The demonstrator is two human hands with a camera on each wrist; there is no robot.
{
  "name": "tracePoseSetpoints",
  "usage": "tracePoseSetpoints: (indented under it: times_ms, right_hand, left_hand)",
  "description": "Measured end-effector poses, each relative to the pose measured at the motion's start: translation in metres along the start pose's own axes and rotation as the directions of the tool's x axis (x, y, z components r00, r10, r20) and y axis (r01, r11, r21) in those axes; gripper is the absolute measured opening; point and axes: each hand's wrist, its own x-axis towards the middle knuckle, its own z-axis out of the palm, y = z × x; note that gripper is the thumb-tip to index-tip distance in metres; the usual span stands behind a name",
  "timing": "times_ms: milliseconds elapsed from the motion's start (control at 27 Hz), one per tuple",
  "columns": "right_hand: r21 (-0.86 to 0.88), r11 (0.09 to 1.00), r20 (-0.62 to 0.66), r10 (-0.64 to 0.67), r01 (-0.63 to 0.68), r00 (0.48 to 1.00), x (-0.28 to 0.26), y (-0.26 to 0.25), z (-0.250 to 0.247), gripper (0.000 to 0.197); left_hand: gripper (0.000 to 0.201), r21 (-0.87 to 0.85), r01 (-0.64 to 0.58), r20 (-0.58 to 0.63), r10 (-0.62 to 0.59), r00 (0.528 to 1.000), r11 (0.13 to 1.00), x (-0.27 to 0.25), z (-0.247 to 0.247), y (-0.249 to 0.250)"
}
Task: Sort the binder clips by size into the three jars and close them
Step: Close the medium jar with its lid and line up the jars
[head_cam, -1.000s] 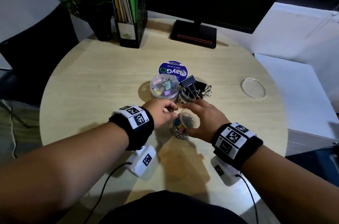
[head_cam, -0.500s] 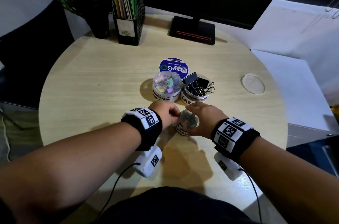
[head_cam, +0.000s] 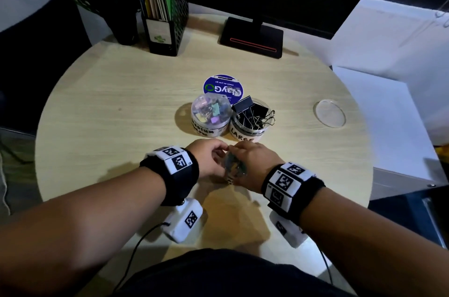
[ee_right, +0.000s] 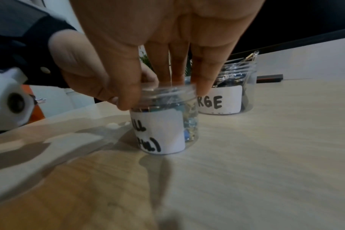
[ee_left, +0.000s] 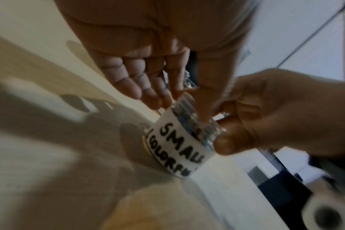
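Three jars on the table: I've got both hands on the SMALL jar nearest me, right hand pinching its clear lid, left hand gripping the side. Medium jar is lidded, LARGE jar open, one loose lid off right.

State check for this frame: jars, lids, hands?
Small jar: upright on table, lid on top, gripped by both hands.
Medium jar: lidded.
Large jar: open, clips sticking out.
Loose lid: flat on table.
Left hand: holding small jar.
Right hand: gripping lid.
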Motion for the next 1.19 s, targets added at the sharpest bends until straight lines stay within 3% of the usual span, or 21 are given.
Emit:
tracePoseSetpoints:
  times_ms: [148, 334, 482, 853, 1001, 1076, 1187]
  right_hand:
    - [-0.021, 0.999, 0.024, -0.037, 0.038, 0.999, 0.004, 0.003, -0.001, 0.071]
    - [-0.046, 0.997, 0.026, -0.059, 0.061, 0.998, 0.003, 0.001, -0.002, 0.061]
    - [-0.071, 0.995, 0.054, -0.072, 0.076, 0.996, 0.004, -0.001, -0.005, 0.064]
    - [-0.027, 0.999, 0.033, -0.032, 0.033, 0.999, 0.002, 0.002, -0.003, 0.069]
    - [0.088, 0.996, -0.024, -0.014, 0.016, 1.0, 0.003, 0.005, 0.007, 0.067]
    - [0.161, 0.987, -0.011, 0.027, -0.025, 1.0, -0.001, 0.005, 0.006, 0.067]
    - [0.144, 0.987, -0.017, 0.067, -0.064, 0.998, -0.004, 0.006, 0.005, 0.067]
  left_hand:
    - [0.069, 0.273, 0.03, -0.046, -0.018, 0.999, 0.961, -0.007, 0.009, 0.008]
    - [0.061, 0.22, 0.099, -0.101, -0.078, 0.992, 0.97, -0.011, 0.015, 0.004]
    - [0.062, 0.276, 0.108, -0.091, -0.086, 0.992, 0.955, -0.013, 0.016, 0.004]
    - [0.06, 0.37, -0.007, -0.013, 0.013, 1.0, 0.929, -0.005, 0.007, 0.005]
    - [0.056, 0.447, -0.1, 0.034, 0.095, 0.995, 0.889, -0.008, 0.005, 0.007]
    - [0.063, 0.481, -0.116, 0.082, 0.087, 0.993, 0.869, -0.007, 0.003, 0.009]
    - [0.094, 0.491, -0.077, 0.136, 0.011, 0.991, 0.868, -0.005, -0.001, 0.01]
